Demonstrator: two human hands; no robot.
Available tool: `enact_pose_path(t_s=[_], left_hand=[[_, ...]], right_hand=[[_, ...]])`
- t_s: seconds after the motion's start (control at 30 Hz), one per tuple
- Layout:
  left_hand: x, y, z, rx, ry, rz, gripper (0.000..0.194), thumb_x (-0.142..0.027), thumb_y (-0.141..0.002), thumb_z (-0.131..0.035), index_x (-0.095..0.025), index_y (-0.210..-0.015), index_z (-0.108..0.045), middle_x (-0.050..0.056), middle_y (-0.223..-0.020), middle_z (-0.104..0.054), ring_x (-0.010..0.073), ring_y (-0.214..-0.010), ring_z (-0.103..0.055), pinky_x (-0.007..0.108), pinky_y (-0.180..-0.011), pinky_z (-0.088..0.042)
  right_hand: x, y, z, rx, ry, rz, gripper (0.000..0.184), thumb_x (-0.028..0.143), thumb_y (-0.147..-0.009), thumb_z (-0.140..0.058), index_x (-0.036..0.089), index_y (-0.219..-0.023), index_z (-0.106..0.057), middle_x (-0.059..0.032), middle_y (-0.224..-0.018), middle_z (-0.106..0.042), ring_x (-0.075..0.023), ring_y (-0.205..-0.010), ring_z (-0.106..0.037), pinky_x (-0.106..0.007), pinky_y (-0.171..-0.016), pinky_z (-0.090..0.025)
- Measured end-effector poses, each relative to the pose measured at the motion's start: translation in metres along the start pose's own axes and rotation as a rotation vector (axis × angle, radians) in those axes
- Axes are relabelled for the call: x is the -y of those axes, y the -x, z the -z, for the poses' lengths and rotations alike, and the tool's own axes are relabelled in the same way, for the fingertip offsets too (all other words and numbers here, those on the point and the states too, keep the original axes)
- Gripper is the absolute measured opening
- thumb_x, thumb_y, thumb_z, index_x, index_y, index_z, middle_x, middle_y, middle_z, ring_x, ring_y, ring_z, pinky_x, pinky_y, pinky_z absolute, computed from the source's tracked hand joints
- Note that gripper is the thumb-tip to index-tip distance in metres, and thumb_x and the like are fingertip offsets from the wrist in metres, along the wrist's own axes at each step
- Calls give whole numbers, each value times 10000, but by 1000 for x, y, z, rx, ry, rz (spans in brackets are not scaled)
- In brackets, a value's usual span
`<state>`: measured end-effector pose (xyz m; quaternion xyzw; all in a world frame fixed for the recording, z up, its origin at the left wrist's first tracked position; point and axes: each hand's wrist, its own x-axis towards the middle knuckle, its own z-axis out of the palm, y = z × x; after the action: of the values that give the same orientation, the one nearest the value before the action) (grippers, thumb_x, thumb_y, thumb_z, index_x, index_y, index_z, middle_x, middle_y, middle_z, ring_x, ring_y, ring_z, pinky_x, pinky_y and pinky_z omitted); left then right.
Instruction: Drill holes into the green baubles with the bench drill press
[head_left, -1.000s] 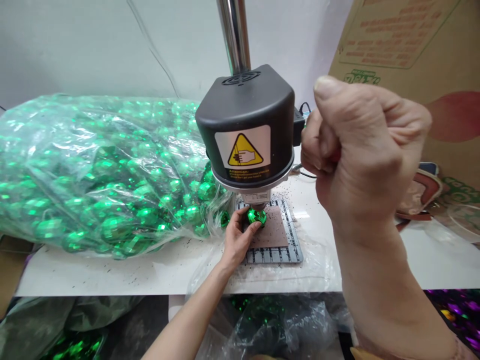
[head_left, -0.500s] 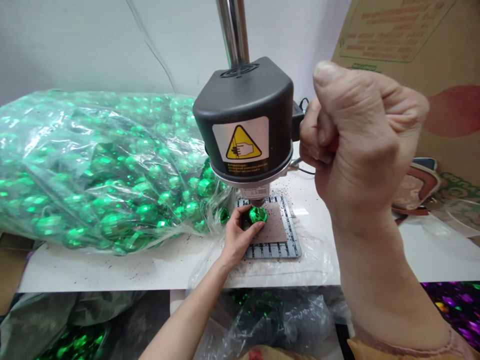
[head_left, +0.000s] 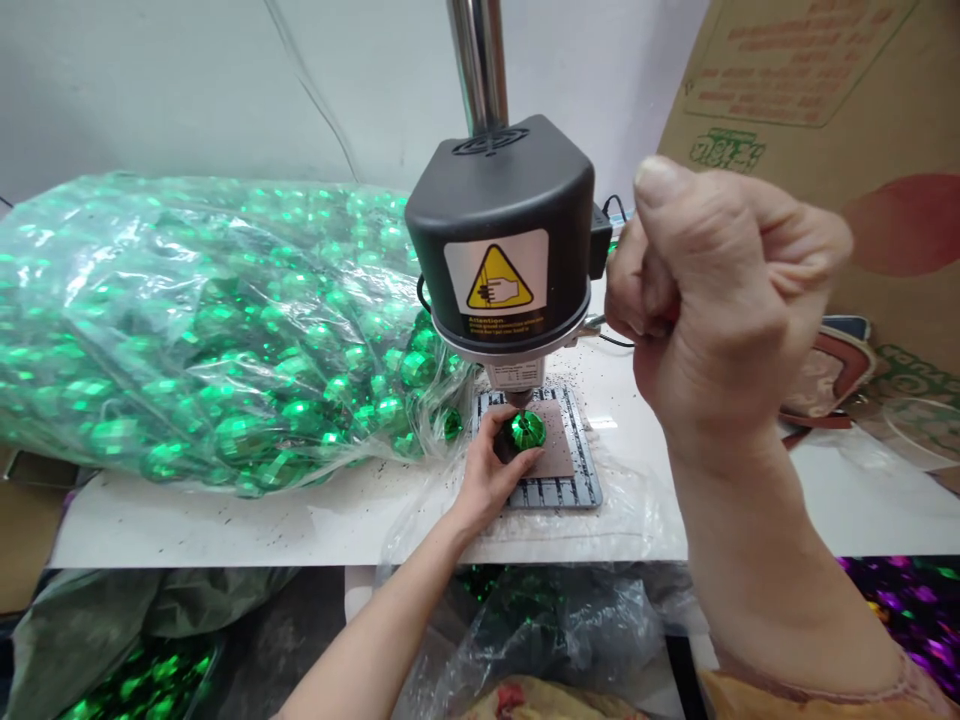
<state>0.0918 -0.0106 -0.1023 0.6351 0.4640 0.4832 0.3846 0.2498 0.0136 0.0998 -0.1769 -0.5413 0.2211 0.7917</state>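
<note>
Ball [head_left: 527, 430], green, above the brown pad [head_left: 559, 462] | step: held under the machine head [head_left: 499, 230], clamped in my left fingers [head_left: 496, 416] | right fingers [head_left: 632, 285] curled closed, grip hidden | next move seems to call for steadiness

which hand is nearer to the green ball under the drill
Left: the left hand holds the green ball; the right hand is up beside the drill.

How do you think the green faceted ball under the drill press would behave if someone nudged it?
The green ball would probably roll unless steadied, being rounded; the left hand has its thumb and a finger around it. Its shiny surface suggests it may be somewhat slippery, though its flat facets could slow a roll.
</note>
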Motion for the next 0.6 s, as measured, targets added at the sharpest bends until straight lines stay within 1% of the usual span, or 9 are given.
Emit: enact_pose_path(t_s=[0.07,0.17,0.2,0.27,0.33,0.4,0.53,0.6], left_hand=[[-1,0,0,0,-3,-4,505,-281,-755,-824,-225,-1203,-597,64,-1183,-665,240,-1132,-628,393,-1013,-480],[-2,0,0,4,-3,-16,498,-294,-766,-817,-225,-1207,-595,69,-1194,-664,244,-1136,-629,389,-1009,-481],[-2,0,0,6,-1,-20,492,-298,-770,-814,-224,-1205,-595,70,-1195,-665,244,-1135,-630,388,-1007,-480],[-3,0,0,9,4,-27,487,-297,-779,-807,-222,-1208,-590,72,-1200,-664,245,-1140,-629,388,-1010,-477],[-4,0,-1,12,1,-28,490,-292,-782,-804,-219,-1215,-585,73,-1201,-664,242,-1142,-627,387,-1013,-474],[-4,0,-1,9,-3,-27,495,-289,-780,-806,-217,-1216,-581,74,-1199,-663,241,-1140,-627,385,-1013,-474],[-2,0,-2,0,11,-26,479,-299,-777,-810,-219,-1191,-583,73,-1188,-659,245,-1148,-619,387,-1025,-467],[1,0,-3,12,34,-19,481,-305,-782,-805,-221,-1194,-573,78,-1219,-648,248,-1172,-608,393,-1042,-457]], right_hand=[[1,9,1,-21,39,39,469,155,-862,-610,166,-477,-342,54,-425,-280,-31,-384,-273,-259,-402,-143],[-2,21,4,-75,93,115,548,238,-833,-670,157,-459,-278,53,-413,-200,-31,-364,-246,-273,-390,-113],[-4,25,4,-96,119,131,559,244,-836,-661,155,-461,-256,52,-420,-176,-30,-362,-240,-276,-392,-109],[-6,32,5,-114,147,163,545,207,-844,-616,155,-478,-215,50,-434,-153,-29,-364,-230,-277,-399,-107],[-7,37,6,-99,151,197,523,170,-833,-585,160,-494,-187,50,-439,-162,-32,-370,-221,-282,-408,-112],[-8,41,8,-76,150,223,524,176,-821,-584,168,-501,-169,49,-437,-185,-40,-375,-211,-292,-412,-122],[-13,45,14,-56,158,263,507,197,-820,-579,175,-502,-186,42,-431,-230,-55,-372,-219,-303,-402,-135],[-16,46,17,-28,151,311,494,188,-821,-576,176,-507,-195,44,-432,-223,-56,-367,-215,-301,-395,-145]])
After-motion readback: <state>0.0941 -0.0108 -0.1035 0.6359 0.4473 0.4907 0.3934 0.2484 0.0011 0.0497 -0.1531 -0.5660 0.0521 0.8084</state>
